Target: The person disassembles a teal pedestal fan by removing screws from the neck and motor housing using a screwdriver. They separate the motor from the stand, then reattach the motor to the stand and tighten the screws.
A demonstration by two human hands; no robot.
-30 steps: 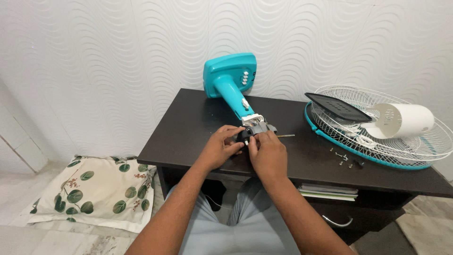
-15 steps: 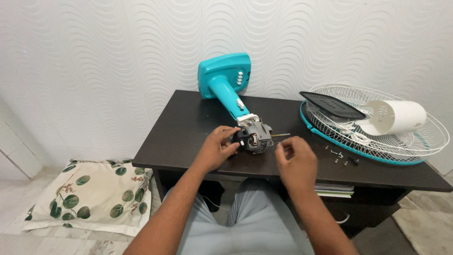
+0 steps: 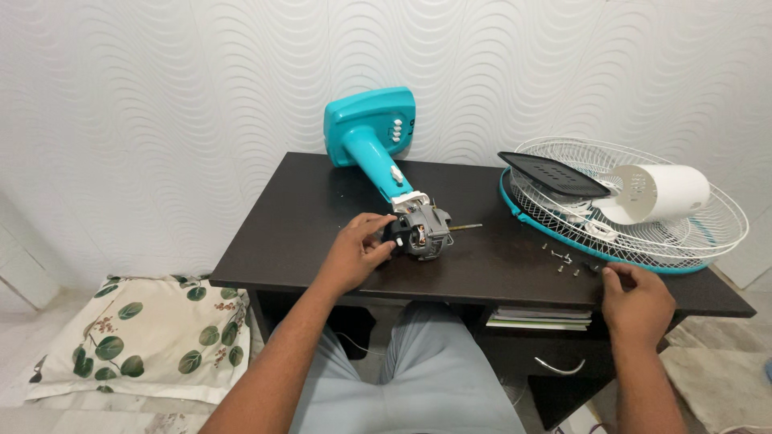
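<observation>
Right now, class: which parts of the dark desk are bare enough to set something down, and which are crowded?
Bare: the desk's left part, from the teal fan stand to the front edge, and the strip between the motor and the loose screws. Crowded: the right end, under the fan grille, with the right hand beside the screws.

It looked like a room in a home, not a workshop: a dark wooden desk (image 3: pixel 305 233) stood against white wave-textured wallpaper (image 3: pixel 161 96), a leaf-printed pillow (image 3: pixel 137 345) lay on the tiled floor, and books (image 3: pixel 539 318) sat on the desk's shelf
</observation>
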